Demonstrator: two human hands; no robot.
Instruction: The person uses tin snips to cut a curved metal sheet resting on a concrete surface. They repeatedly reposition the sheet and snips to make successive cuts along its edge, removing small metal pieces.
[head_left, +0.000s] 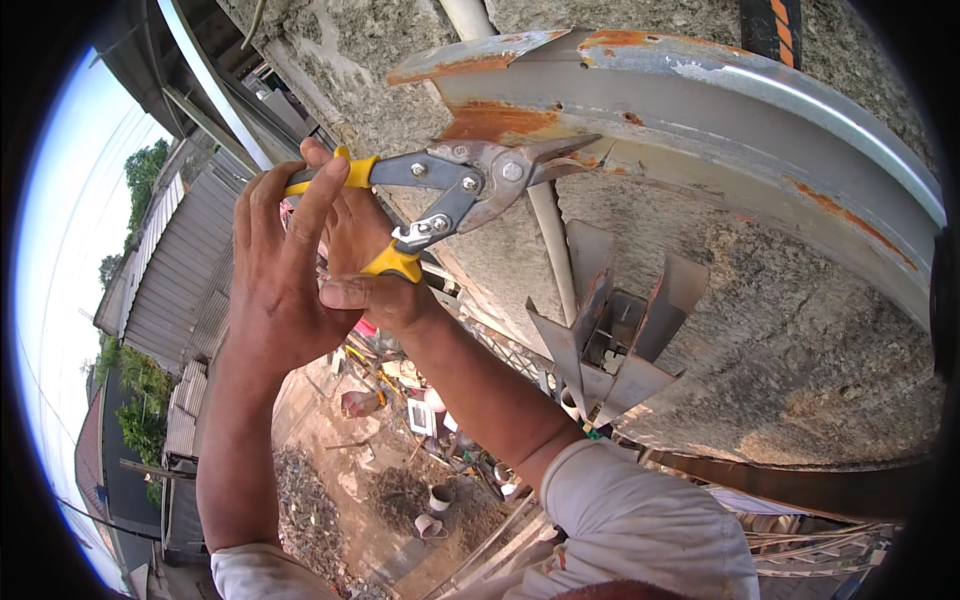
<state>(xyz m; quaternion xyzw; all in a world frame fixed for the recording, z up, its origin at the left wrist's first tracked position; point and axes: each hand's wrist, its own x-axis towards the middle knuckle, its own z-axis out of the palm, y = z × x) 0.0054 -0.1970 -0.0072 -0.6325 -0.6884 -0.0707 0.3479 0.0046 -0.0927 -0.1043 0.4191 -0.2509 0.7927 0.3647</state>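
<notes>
Both my hands are on a pair of yellow-handled tin snips point(470, 185). The fingers of my left hand point(285, 255) wrap over the upper handle. My right hand point(375, 245) closes around the handles from the other side, its thumb pointing left below the lower yellow grip. The handles stand apart, and the jaws lie at the lower edge of a rusty grey metal channel point(720, 130), near its left end. Whether the blades have bitten into the metal I cannot tell. A slit shows in the channel's upper flange, left of its middle.
Below the channel, a metal post end with splayed flaps point(610, 345) juts out from a rough concrete wall point(800, 330). A pale pipe point(550, 235) runs down the wall. Far below lies ground with buckets point(440, 497), rubble and scrap. Corrugated sheeting point(185, 260) stands at left.
</notes>
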